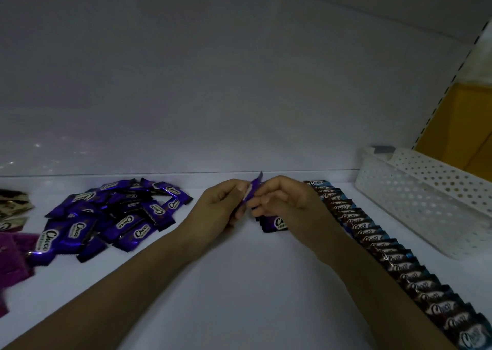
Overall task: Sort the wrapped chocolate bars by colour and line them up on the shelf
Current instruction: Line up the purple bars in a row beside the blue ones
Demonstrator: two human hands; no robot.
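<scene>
A purple wrapped bar [253, 188] stands on edge between my two hands near the back of the white shelf [226, 283]. My left hand [222, 206] pinches its left side and my right hand [282, 203] pinches its right side. Under my right hand lies another purple bar [274, 223], partly hidden. A loose heap of purple bars [117, 216] sits to the left. A long overlapping row of brown-and-blue bars [386, 251] runs along the right, from the back wall to the front edge.
A white perforated plastic basket [426, 198] stands at the far right of the shelf. Gold-wrapped bars [13, 206] and magenta bars [13, 256] lie at the left edge. The shelf's back wall rises just behind my hands.
</scene>
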